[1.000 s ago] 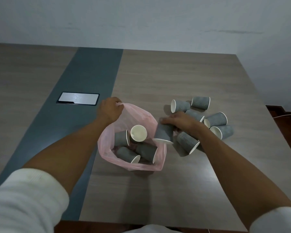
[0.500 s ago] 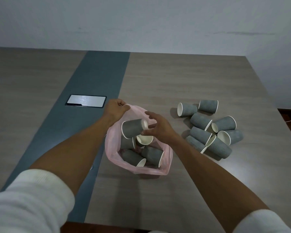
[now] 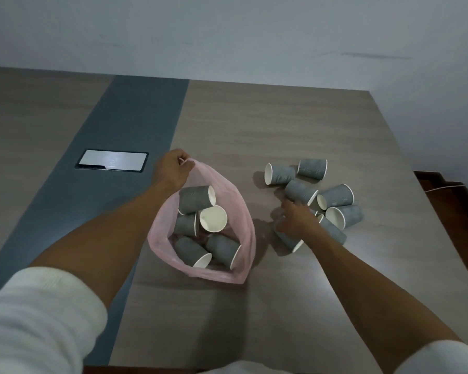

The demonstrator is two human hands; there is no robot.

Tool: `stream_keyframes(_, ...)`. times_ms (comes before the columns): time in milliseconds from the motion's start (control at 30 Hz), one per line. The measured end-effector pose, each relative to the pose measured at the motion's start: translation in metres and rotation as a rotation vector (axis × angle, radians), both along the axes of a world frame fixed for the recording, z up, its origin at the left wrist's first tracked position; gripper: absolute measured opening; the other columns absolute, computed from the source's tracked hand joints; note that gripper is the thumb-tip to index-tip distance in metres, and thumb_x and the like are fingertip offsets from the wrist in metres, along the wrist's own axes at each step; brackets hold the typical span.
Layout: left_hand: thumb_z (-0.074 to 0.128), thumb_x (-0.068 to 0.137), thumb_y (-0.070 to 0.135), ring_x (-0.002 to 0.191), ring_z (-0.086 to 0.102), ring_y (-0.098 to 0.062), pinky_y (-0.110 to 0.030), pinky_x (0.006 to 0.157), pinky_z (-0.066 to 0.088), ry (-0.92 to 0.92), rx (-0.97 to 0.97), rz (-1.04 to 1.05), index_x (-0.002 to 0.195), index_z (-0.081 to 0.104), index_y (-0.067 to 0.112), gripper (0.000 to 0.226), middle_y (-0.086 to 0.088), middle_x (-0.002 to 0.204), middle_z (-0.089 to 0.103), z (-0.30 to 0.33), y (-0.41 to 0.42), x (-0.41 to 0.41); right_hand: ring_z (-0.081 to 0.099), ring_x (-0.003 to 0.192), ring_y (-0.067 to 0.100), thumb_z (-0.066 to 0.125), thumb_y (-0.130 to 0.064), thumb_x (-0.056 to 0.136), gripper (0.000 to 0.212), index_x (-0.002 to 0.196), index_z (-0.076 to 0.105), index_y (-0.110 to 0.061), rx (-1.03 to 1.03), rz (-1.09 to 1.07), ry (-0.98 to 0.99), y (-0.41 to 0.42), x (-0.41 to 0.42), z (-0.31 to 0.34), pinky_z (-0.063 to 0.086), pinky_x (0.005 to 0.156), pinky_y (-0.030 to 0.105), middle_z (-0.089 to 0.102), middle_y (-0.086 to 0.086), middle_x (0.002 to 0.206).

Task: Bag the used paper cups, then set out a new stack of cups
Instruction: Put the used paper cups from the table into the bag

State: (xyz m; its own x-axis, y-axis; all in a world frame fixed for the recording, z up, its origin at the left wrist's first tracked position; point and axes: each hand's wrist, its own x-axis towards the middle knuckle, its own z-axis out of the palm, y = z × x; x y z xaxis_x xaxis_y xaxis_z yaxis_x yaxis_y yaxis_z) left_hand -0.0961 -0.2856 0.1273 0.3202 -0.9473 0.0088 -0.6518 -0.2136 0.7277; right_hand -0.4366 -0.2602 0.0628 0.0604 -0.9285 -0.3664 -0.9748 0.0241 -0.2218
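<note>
A pink plastic bag point(image 3: 245, 236) lies open on the wooden table, with several grey ribbed paper cups inside, the topmost cup point(image 3: 195, 199) on its side. My left hand point(image 3: 172, 170) pinches the bag's far rim and holds it up. To the right lies a pile of grey cups point(image 3: 335, 197) on their sides. My right hand point(image 3: 295, 221) rests on the pile's near left edge, fingers curled over one cup point(image 3: 288, 240); a firm grip cannot be made out.
A dark blue-grey strip runs down the table point(image 3: 281, 125) on the left, with a flat silver panel point(image 3: 112, 160) set in it. The table's right edge drops to a dark wooden floor point(image 3: 454, 195). A pale wall stands behind.
My right hand let the cup drop into the bag, then swung right to the loose pile. My left hand has kept its hold on the bag's rim.
</note>
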Motion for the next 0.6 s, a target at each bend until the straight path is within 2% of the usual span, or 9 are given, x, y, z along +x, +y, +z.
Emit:
stream_keyframes(167,0.067,0.095,0.026,0.086,0.06,-0.023,-0.028,0.077,0.04,-0.064,-0.016,-0.02,0.098,0.071,0.01,0.017,-0.003,0.093,0.067,0.005,-0.006,-0.01,0.048,0.131,0.037,0.068,-0.048,0.084,0.07,0.142,0.045,-0.018,0.049,0.046,0.201,0.022,-0.007,-0.021,0.04,0.105,0.047,0.052,0.016,0.14)
stream_keyframes(233,0.068,0.094,0.026,0.087,0.06,-0.023,-0.027,0.077,0.04,-0.068,-0.013,-0.002,0.097,0.072,0.012,0.015,-0.003,0.093,0.067,0.007,-0.007,-0.013,0.046,0.133,0.036,0.064,-0.045,0.087,0.064,0.141,0.046,-0.017,0.011,0.078,0.272,0.031,-0.006,-0.029,0.037,0.108,0.047,0.05,0.016,0.143)
stream_keyframes(300,0.069,0.093,0.026,0.087,0.061,-0.024,-0.027,0.077,0.041,-0.065,-0.011,0.012,0.094,0.071,0.015,0.012,-0.003,0.093,0.069,0.007,-0.007,-0.013,0.048,0.131,0.037,0.062,-0.051,0.086,0.063,0.138,0.051,-0.016,-0.006,0.067,0.245,0.033,-0.002,-0.031,0.036,0.109,0.048,0.053,0.016,0.141)
stream_keyframes(367,0.069,0.092,0.028,0.087,0.061,-0.023,-0.026,0.077,0.041,-0.073,-0.007,0.014,0.094,0.072,0.014,0.014,-0.003,0.094,0.069,0.008,-0.004,-0.011,0.057,0.121,0.034,0.065,-0.06,0.078,0.068,0.13,0.057,-0.017,-0.034,-0.038,0.004,0.029,0.005,-0.02,0.042,0.105,0.046,0.062,0.012,0.129)
stream_keyframes(400,0.069,0.093,0.028,0.087,0.06,-0.022,-0.026,0.078,0.041,-0.08,-0.004,0.013,0.096,0.072,0.013,0.015,-0.003,0.095,0.069,0.008,-0.003,-0.01,0.062,0.114,0.031,0.069,-0.058,0.075,0.065,0.125,0.059,-0.018,-0.044,-0.116,-0.232,0.025,0.01,-0.01,0.048,0.099,0.043,0.067,0.009,0.12)
stream_keyframes(467,0.069,0.093,0.028,0.088,0.06,-0.021,-0.026,0.078,0.041,-0.088,0.01,0.005,0.1,0.073,0.013,0.017,-0.002,0.096,0.068,0.009,0.001,-0.008,0.066,0.104,0.025,0.078,-0.041,0.071,0.061,0.122,0.056,-0.015,0.005,-0.224,-0.719,0.018,0.02,0.014,0.053,0.086,0.035,0.068,0.004,0.11)
stream_keyframes(500,0.069,0.093,0.027,0.088,0.06,-0.022,-0.027,0.078,0.041,-0.093,0.011,-0.001,0.101,0.074,0.012,0.017,-0.002,0.096,0.068,0.01,0.003,-0.008,0.067,0.102,0.023,0.079,-0.035,0.07,0.063,0.124,0.054,-0.013,0.03,-0.224,-0.88,0.016,0.026,0.025,0.054,0.081,0.031,0.067,0.004,0.11)
stream_keyframes(533,0.07,0.093,0.026,0.088,0.061,-0.022,-0.027,0.078,0.042,-0.1,0.009,-0.006,0.101,0.074,0.012,0.017,-0.003,0.096,0.069,0.012,0.004,-0.007,0.067,0.098,0.021,0.078,-0.032,0.07,0.063,0.124,0.053,-0.012,0.052,-0.199,-0.967,0.015,0.032,0.034,0.054,0.077,0.029,0.067,0.006,0.11)
stream_keyframes(600,0.071,0.091,0.026,0.09,0.063,-0.023,-0.028,0.079,0.044,-0.104,0.01,-0.019,0.1,0.075,0.014,0.016,-0.003,0.096,0.072,0.013,0.005,-0.002,0.066,0.09,0.018,0.078,-0.027,0.073,0.055,0.121,0.057,-0.01,0.125,-0.099,-1.018,0.017,0.049,0.047,0.055,0.069,0.03,0.069,0.014,0.11)
